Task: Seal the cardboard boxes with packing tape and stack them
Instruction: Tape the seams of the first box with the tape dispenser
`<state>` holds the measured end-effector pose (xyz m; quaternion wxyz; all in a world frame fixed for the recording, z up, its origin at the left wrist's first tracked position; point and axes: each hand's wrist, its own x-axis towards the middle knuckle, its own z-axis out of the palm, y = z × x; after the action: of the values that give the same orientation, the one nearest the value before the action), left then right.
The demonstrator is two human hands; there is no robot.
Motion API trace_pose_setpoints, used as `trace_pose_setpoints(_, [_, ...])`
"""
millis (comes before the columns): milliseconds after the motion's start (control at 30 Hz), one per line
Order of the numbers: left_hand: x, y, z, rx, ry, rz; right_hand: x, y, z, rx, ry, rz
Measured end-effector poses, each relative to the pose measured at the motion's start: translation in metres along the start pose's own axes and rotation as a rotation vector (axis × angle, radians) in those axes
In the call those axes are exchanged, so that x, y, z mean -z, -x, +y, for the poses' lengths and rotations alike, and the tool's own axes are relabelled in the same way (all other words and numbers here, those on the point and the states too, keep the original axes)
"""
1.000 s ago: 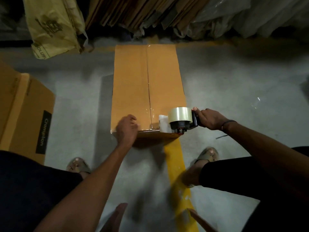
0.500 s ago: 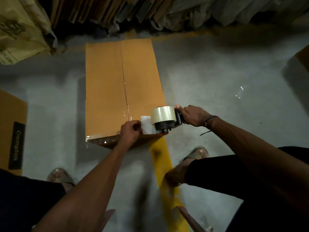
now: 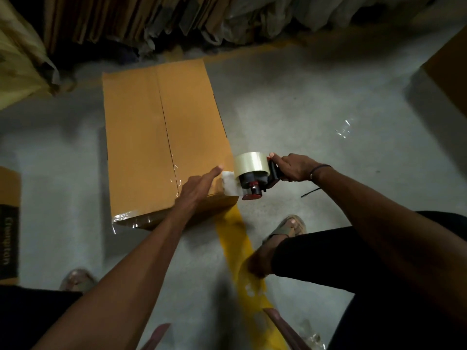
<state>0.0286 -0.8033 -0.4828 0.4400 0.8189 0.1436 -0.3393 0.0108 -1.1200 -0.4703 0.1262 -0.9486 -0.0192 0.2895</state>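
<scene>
The grey concrete floor [image 3: 303,117] carries a long closed box [image 3: 151,147], its near end over a yellow painted line [image 3: 235,238]. A second box [image 3: 8,223] stands at the left edge. A scrap of clear tape [image 3: 344,129] lies well right of the long box. Sandalled feet [image 3: 288,227] stand on the floor.

The left hand [image 3: 195,189] lies flat with fingers straight and together, pointing far and to the right, its forearm stretching bare from the near left. The right hand [image 3: 294,168] is curled in a fist-like grip, thumb on the far side, knuckles up (a thin dark band circles its wrist), its bare forearm running back to the near right. The two hands sit near each other, not touching.
</scene>
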Motion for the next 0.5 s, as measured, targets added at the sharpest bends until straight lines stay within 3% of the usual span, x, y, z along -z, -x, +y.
trace_pose_setpoints(133, [-0.028, 0.009, 0.058, 0.036, 0.222, -0.292, 0.009, -0.010, -0.002, -0.030, -0.022, -0.041])
trace_pose_setpoints(333, [-0.044, -0.003, 0.073, 0.127, 0.185, -0.156, 0.013, -0.014, -0.007, -0.055, -0.033, -0.053])
trace_pose_setpoints(500, [-0.051, -0.046, 0.055, 0.125, 0.353, -0.258, 0.012, -0.019, -0.007, -0.073, -0.010, -0.040])
